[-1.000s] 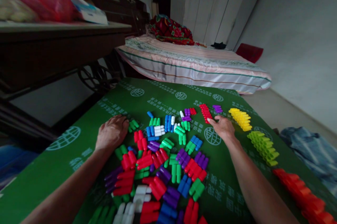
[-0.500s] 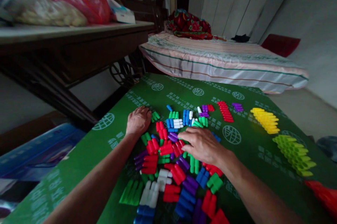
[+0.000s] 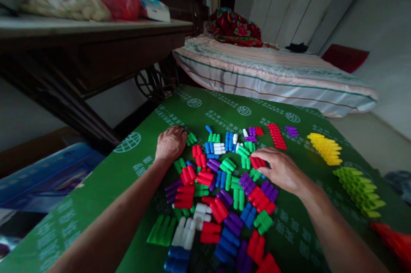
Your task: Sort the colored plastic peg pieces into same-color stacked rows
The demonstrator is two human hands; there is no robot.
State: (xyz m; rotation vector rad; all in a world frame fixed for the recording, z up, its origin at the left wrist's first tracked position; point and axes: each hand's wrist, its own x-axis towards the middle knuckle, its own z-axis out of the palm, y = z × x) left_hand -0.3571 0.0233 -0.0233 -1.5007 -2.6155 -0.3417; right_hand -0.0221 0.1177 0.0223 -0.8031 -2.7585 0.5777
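Note:
A heap of red, green, blue, purple and white plastic peg blocks (image 3: pixel 221 191) lies on a green printed mat (image 3: pixel 199 112). My right hand (image 3: pixel 282 169) hovers over the heap's right side with its fingers closed on a red block (image 3: pixel 257 162). My left hand (image 3: pixel 170 144) rests curled on the mat at the heap's far left edge, beside a green block (image 3: pixel 192 138); I cannot see anything in it. Sorted rows lie to the right: red (image 3: pixel 276 136), purple (image 3: pixel 291 131), yellow (image 3: pixel 326 149) and lime green (image 3: pixel 361 191).
A dark wooden table (image 3: pixel 96 46) with bags on top stands at the left. A bed with a striped cover (image 3: pixel 272 76) lies beyond the mat. More red blocks (image 3: pixel 394 241) sit at the right edge.
My right hand went from the red row to the middle of the heap, then drew back to the right holding a red block. My left hand stayed put. The view shifted left.

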